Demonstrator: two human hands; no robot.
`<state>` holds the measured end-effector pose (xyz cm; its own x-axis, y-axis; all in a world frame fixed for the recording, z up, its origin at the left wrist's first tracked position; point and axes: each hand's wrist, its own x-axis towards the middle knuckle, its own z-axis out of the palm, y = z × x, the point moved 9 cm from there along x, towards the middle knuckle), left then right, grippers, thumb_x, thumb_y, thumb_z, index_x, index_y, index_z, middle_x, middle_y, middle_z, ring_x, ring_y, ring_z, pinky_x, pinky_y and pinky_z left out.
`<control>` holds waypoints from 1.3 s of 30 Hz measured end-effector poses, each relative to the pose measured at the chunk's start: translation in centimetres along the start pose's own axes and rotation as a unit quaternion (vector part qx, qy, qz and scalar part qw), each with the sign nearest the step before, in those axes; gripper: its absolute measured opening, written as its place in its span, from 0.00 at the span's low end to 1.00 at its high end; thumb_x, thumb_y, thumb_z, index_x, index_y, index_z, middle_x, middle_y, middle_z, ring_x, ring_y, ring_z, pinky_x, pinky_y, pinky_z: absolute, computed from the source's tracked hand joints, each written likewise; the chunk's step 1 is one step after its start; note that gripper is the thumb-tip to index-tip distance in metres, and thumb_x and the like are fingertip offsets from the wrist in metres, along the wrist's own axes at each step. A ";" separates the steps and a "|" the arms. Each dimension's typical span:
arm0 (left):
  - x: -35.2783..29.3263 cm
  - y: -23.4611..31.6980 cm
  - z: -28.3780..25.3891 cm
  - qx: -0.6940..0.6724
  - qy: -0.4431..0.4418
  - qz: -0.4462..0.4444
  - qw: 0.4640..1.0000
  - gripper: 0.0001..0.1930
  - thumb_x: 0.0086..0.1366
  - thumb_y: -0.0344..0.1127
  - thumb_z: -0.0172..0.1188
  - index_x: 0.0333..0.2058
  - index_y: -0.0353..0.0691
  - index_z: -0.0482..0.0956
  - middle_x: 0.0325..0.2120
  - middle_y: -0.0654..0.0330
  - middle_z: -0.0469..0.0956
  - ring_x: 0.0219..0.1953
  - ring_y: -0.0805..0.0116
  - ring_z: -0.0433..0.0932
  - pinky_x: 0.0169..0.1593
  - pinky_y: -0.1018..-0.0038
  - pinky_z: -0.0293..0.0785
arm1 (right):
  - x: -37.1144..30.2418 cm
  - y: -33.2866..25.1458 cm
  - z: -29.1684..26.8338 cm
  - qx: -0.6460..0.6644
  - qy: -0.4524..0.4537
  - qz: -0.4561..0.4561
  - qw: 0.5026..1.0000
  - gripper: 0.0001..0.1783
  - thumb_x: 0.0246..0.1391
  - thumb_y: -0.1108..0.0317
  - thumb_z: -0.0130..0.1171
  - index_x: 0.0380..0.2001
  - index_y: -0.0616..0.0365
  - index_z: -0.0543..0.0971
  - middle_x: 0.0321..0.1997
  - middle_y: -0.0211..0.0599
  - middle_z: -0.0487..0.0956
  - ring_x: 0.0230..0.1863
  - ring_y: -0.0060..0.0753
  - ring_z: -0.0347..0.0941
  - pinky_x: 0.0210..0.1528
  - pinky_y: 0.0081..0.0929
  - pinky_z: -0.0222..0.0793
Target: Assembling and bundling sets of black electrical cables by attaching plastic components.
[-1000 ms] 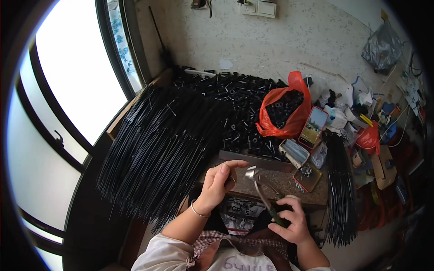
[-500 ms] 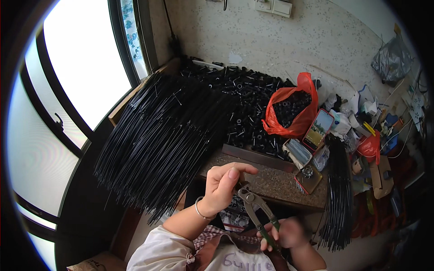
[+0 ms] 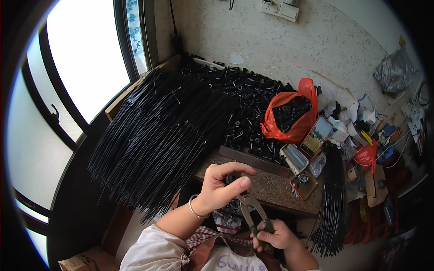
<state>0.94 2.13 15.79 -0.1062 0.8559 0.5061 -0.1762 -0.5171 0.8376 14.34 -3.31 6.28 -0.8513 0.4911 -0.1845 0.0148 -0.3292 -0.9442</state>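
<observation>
My right hand (image 3: 276, 235) is wrapped round the green handles of a pair of metal pliers (image 3: 248, 205), whose head points up toward my other hand. My left hand (image 3: 221, 187), with a bracelet at its wrist, curls its forefinger and thumb about a small black part (image 3: 231, 178). Part of that piece is hidden by the fingers. The pliers' jaws lie just under the left thumb; whether they grip the part cannot be made out. Beyond the hands, many small black plastic fittings (image 3: 253, 106) cover the back of the table.
A large bundle of thin black rods (image 3: 149, 135) overhangs the table at left; a smaller bundle (image 3: 333, 203) hangs at right. A red plastic bag (image 3: 294, 129) of black parts stands near a phone (image 3: 318, 135). A metal bar (image 3: 253, 161) edges the bare stone tabletop (image 3: 271, 189). Clutter fills the right.
My left thumb has swung outward from the forefinger, and the round black part shows between them. The right hand and the pliers have shifted slightly left. The whole view has tilted a little.
</observation>
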 end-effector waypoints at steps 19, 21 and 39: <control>0.3 -0.7 1.5 0.109 -0.071 0.034 0.991 0.28 0.25 0.50 0.67 0.25 0.36 0.71 0.10 0.69 0.62 0.13 0.84 0.59 0.17 0.88 0.52 | 1.1 0.9 -1.2 -0.143 0.048 0.068 0.986 0.20 0.33 0.73 0.56 0.33 0.66 0.63 0.14 0.34 0.69 0.12 0.21 0.63 0.17 0.13 0.59; 0.4 -0.6 1.1 0.093 -0.071 0.023 0.993 0.28 0.25 0.49 0.68 0.24 0.36 0.71 0.11 0.69 0.62 0.14 0.84 0.58 0.17 0.88 0.52 | -0.1 -4.7 -2.7 -0.415 0.242 -0.136 0.866 0.27 0.28 0.74 0.56 0.37 0.63 0.59 0.20 0.34 0.68 0.17 0.20 0.63 0.18 0.17 0.59; -0.3 -1.8 1.2 0.066 -0.044 -0.023 0.997 0.11 0.36 0.31 0.62 0.20 0.35 0.70 0.10 0.69 0.64 0.13 0.86 0.58 0.16 0.88 0.52 | -0.3 1.0 0.4 0.075 0.028 0.005 0.997 0.23 0.47 0.73 0.40 0.48 0.65 0.52 0.26 0.39 0.68 0.22 0.24 0.65 0.26 0.16 0.61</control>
<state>2.51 2.79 14.38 -0.0145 0.8785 0.4775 -0.0489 -0.4776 0.8772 14.40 -4.12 5.56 -0.8207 0.5303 -0.2127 -0.0593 -0.4493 -0.8914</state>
